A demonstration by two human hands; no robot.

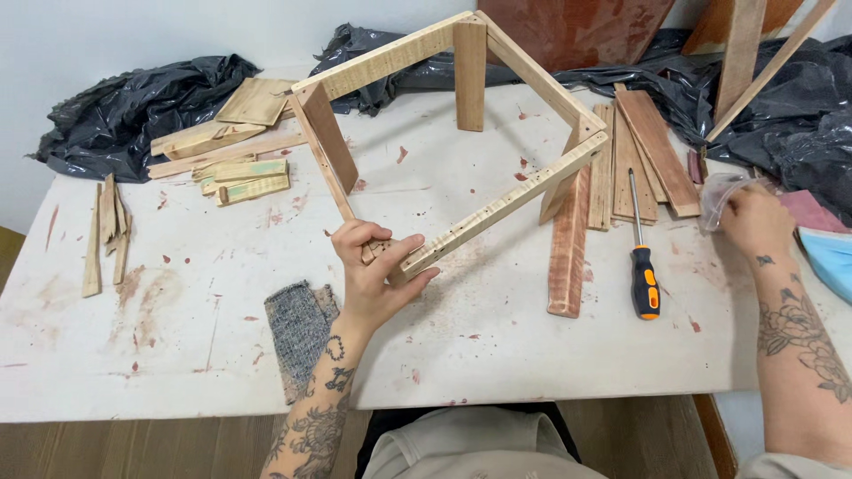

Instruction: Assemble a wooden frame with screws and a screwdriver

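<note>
Wooden frame [461,133] on the tabletop [497,355] looks light, stiff, wobbly at joints; my left hand [377,270] pinches its 6 o'clock corner, my right hand [754,222] at 3 o'clock curls on a clear bag [723,191].

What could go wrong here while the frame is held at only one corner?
1. The left hand grips just the near corner of the wooden frame, which has legs at three corners only; it may tip or twist at its joints.
2. The right hand is off in a clear plastic bag, so nothing steadies the far side.
3. The screwdriver lies loose near the frame and could get knocked off the table.
</note>
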